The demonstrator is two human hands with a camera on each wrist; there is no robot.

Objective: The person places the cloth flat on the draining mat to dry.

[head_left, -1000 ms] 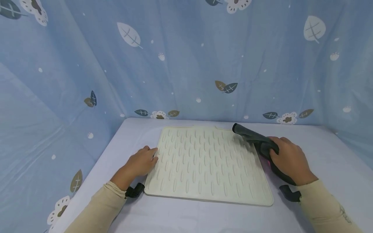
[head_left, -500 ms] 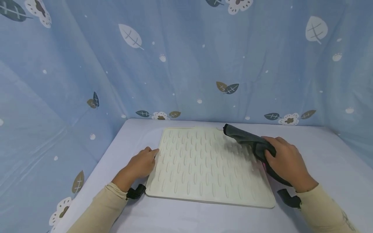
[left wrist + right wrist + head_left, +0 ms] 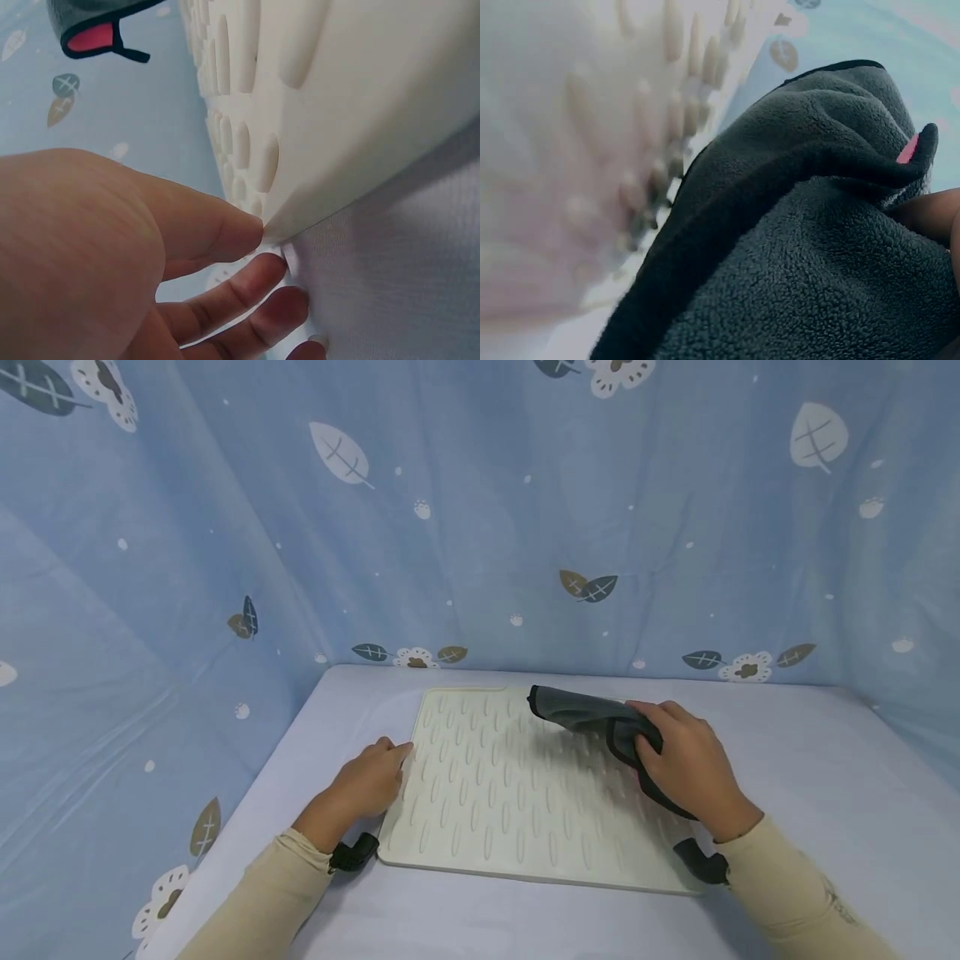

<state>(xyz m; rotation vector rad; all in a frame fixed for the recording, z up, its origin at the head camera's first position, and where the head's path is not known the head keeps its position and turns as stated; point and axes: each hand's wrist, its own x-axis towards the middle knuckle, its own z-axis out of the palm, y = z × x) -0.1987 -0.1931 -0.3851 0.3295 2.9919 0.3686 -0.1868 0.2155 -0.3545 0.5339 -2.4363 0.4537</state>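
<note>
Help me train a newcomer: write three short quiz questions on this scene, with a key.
1. Which hand holds the cloth? A) the left; B) the right; C) both; D) neither.
2. Fill the gap, going by the head view: the left hand touches the mat at its ____ edge.
3. True or false: the top of the mat is smooth all over.

Key: 1. B, the right hand. 2. left. 3. False; raised ridges cover it.

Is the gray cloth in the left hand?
No, the right hand grips the gray cloth, while the left hand touches the cream mat.
</note>
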